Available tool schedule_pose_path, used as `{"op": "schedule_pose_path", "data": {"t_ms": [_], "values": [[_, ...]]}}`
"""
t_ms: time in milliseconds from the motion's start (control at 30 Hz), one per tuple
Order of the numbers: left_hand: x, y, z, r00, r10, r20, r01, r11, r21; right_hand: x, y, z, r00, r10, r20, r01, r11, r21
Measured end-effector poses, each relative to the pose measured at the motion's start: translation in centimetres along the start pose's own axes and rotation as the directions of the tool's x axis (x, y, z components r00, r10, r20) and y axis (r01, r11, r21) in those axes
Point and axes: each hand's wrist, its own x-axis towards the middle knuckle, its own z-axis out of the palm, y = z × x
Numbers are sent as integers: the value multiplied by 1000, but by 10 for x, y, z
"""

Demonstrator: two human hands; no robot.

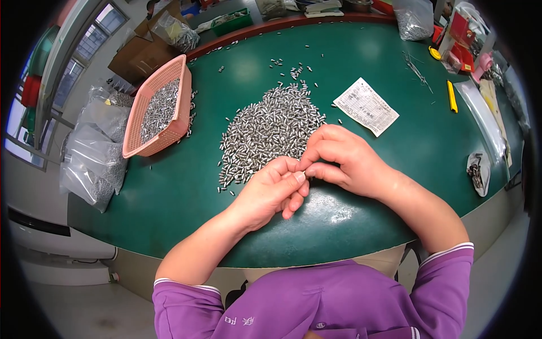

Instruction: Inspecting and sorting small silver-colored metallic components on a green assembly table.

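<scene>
A broad heap of small silver metal pins [265, 130] lies in the middle of the green table [361, 226]. Just in front of its near right edge, my two hands meet at the fingertips. My left hand [274, 189] is closed in a pinch, thumb against the fingers, with the other fingers curled below. From the right, my right hand [339, 158] pinches at the same spot with thumb and forefinger. Whatever sits between the fingertips is too small and too covered to name. To the left, a pink plastic basket [183, 107] holds more of the same pins.
Clear plastic bags of metal parts [93, 164] stand along the left edge. A written paper slip [367, 107] lies right of the heap. Farther right are a yellow cutter [452, 96], thin wires [416, 72] and a small bag of dark parts [478, 174]. A cardboard box [141, 56] stands behind the basket.
</scene>
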Motion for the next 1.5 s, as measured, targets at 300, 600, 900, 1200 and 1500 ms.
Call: {"op": "schedule_pose_path", "data": {"t_ms": [300,600,900,1200,1500], "values": [[2,-1,-2,1000,14,8,-13,993,-120,-7,20,-3,988,157,-7,-147,913,-381],[-1,2,2,999,26,-34,-28,998,-57,-6,14,-4,990,139,10,-127,933,-338],[0,-1,0,998,55,-20,-55,998,8,-1,-1,1,1000,26,4,-25,997,-70],[1,-1,-4,999,50,-21,-52,995,-89,-5,8,-2,999,36,-15,-39,972,-231],[1,-2,-6,996,76,-42,-81,989,-122,-5,10,-4,993,41,114,3,933,-360]]}}
